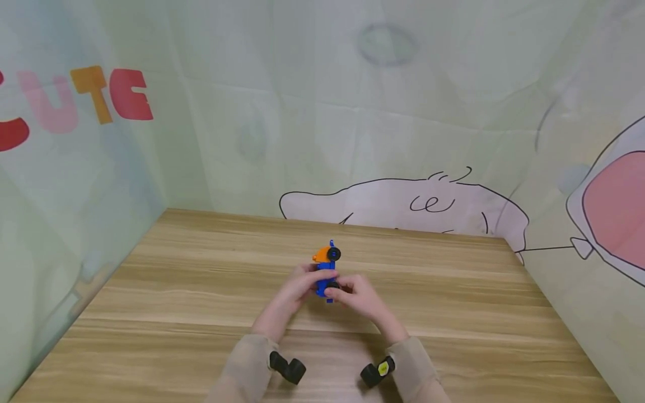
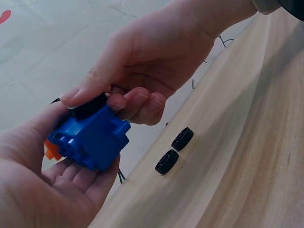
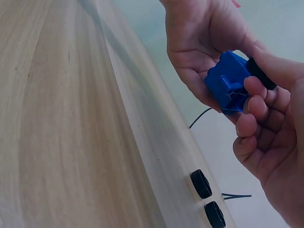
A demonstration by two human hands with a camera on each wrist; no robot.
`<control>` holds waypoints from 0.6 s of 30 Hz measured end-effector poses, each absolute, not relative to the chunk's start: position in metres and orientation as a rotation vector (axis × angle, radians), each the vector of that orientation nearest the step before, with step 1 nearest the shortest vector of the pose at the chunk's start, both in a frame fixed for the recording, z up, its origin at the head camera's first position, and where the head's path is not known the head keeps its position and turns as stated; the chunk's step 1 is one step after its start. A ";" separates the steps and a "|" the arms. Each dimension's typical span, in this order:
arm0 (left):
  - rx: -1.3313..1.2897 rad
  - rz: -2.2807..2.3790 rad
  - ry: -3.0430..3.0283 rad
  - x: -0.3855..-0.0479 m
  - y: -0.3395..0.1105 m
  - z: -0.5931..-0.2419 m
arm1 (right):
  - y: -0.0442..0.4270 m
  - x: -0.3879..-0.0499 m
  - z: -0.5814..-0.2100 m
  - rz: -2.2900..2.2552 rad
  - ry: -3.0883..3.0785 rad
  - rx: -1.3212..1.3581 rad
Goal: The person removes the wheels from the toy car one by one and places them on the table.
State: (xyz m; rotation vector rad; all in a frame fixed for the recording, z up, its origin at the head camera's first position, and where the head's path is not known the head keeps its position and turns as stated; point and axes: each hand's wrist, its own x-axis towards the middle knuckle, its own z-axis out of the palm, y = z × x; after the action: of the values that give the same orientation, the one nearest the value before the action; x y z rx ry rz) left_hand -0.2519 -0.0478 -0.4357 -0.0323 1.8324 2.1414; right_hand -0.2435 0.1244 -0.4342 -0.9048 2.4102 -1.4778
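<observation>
A small toy car [image 1: 325, 270], blue with an orange end, is held up above the table in both hands. My left hand [image 1: 296, 288] grips the blue body from the left, fingers beneath it in the left wrist view. My right hand [image 1: 363, 295] pinches a black wheel [image 2: 89, 107] against the blue end, thumb on its outer face. Another black wheel [image 1: 333, 254] sits on the side of the orange end. Two loose black wheels [image 2: 182, 138] stand on edge on the table in the left wrist view. The car's far side is hidden.
The wood-grain table [image 1: 201, 263] extends around both hands. Printed cloth [image 1: 312, 112] hangs behind it and along both sides, close to the table's edges. Black wrist devices [image 1: 288, 368] are strapped to both sleeves.
</observation>
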 end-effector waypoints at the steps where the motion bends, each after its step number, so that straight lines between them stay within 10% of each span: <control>1: -0.051 2.153 1.828 -0.252 -0.047 -0.436 | 0.125 -0.246 -0.439 -1.475 2.419 -0.907; 18: -0.187 2.158 1.857 -0.249 -0.042 -0.432 | 0.114 -0.224 -0.410 -1.514 2.475 -0.950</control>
State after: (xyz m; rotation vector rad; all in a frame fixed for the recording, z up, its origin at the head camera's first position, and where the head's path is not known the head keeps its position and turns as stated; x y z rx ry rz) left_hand -0.2492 -0.0421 -0.4320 -0.1874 1.8574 2.1580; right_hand -0.2243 0.1142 -0.4096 -0.9505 2.4747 -1.5138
